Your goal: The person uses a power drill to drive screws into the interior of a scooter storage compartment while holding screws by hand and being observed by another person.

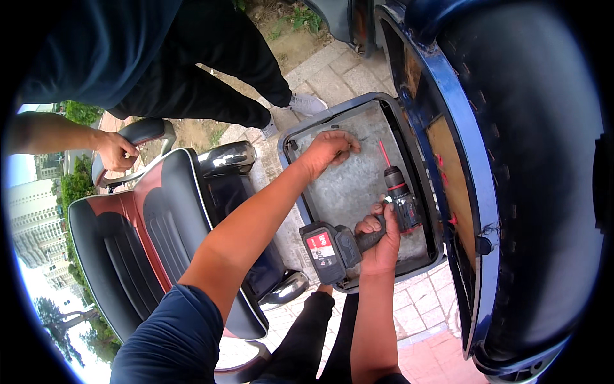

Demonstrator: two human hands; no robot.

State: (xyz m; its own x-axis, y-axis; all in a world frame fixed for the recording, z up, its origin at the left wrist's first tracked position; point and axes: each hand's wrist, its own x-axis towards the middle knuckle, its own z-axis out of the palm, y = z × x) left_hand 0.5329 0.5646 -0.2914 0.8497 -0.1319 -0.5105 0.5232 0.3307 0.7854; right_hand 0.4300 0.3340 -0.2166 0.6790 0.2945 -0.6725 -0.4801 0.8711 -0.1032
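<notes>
My right hand [382,246] is wrapped round the grip of a black and red cordless drill [401,203]. A long red driver bit [384,153] points away from me out of its chuck, and a bulky battery pack [329,251] sits at the grip's left end. Beneath the drill lies a shallow grey metal compartment [345,185] with a dark raised rim. Over its far left part is my left hand [330,152], fingers curled together; whether anything small is between them is hidden.
On the right stands a tilted-up blue-framed seat [476,160] with a wooden board [448,173] on its underside. At left is a black and red padded chair [173,224]; another person's hand [117,150] rests by its armrest. Paving [416,307] surrounds the compartment.
</notes>
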